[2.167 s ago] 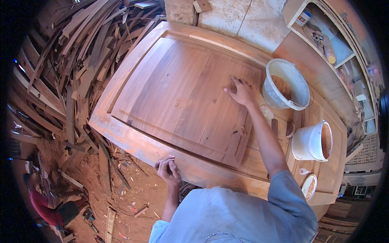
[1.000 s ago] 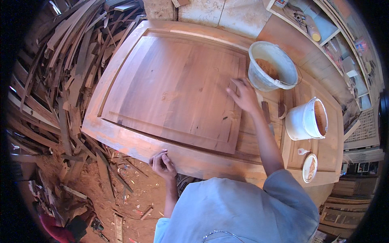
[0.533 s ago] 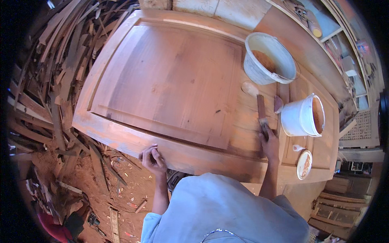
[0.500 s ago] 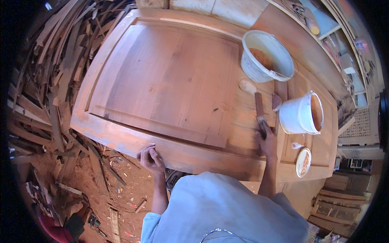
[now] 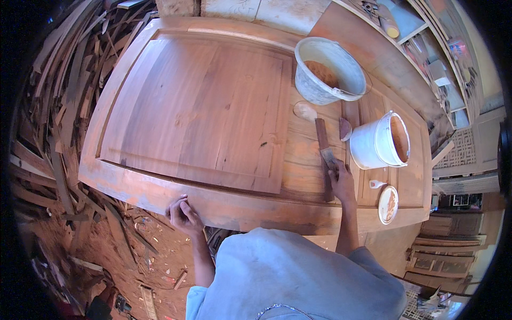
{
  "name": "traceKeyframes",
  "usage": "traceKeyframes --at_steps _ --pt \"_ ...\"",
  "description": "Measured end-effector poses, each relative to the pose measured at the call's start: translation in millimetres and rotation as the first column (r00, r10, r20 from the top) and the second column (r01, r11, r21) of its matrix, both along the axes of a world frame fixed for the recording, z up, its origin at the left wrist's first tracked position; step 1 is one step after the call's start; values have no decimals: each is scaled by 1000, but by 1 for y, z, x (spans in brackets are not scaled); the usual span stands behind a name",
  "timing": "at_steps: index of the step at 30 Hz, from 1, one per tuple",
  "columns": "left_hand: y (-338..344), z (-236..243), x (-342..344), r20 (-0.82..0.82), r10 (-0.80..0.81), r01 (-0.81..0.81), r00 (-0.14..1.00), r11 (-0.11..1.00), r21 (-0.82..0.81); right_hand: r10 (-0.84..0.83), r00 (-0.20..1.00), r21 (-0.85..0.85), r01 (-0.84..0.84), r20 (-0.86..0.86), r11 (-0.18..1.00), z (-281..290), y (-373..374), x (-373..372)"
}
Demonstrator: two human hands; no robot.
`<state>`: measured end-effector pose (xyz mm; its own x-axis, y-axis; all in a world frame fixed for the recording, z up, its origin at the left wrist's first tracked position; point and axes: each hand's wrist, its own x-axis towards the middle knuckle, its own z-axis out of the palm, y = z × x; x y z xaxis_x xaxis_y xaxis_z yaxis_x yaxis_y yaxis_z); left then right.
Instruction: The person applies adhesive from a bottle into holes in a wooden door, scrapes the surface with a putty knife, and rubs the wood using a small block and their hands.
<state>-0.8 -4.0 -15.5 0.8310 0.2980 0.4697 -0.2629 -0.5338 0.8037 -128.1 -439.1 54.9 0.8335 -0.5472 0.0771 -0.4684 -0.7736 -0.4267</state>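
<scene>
A large brown wooden panelled door lies flat before me. My left hand is at its near edge, fingers curled inward; whether they hold anything is hidden. On the right, my right hand is closed on a putty knife with a greyish blade. The blade lies over or against a dark narrow wooden strip, which runs across a lighter, orange-smeared part of the door. A half-round dark reddish piece sits just beyond the hand, beside the white bucket.
A grey bucket holding brown powder stands farther back by a pale round patch. Nearer right are a small white bottle-like item and a smeared white lid. Scrap wood heaps at left; shelves line the right.
The whole view has shifted, so the door and buckets appear farther left. My right hand has moved slightly rightward off the strip, baring its lower part. My left hand stays at the door's edge.
</scene>
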Motion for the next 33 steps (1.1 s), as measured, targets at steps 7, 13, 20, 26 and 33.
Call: traceKeyframes --at_steps 7,13,20,26,33 --pt "-1 0 -1 15 -16 16 1000 1000 -17 -163 983 -205 143 -84 968 -5 -11 -11" --pt "1 1 -2 -11 -1 1 1000 1000 28 -29 1000 -237 26 -11 971 4 22 43" --pt "3 19 -7 -62 -58 60 996 997 39 -7 1000 -134 6 -10 991 2 15 65" --pt "27 27 10 -34 26 -25 999 999 42 -219 953 959 -153 207 241 40 40 81" --pt "116 46 135 -98 93 -28 991 851 524 37 976 975 -210 213 -79 16 98 139"
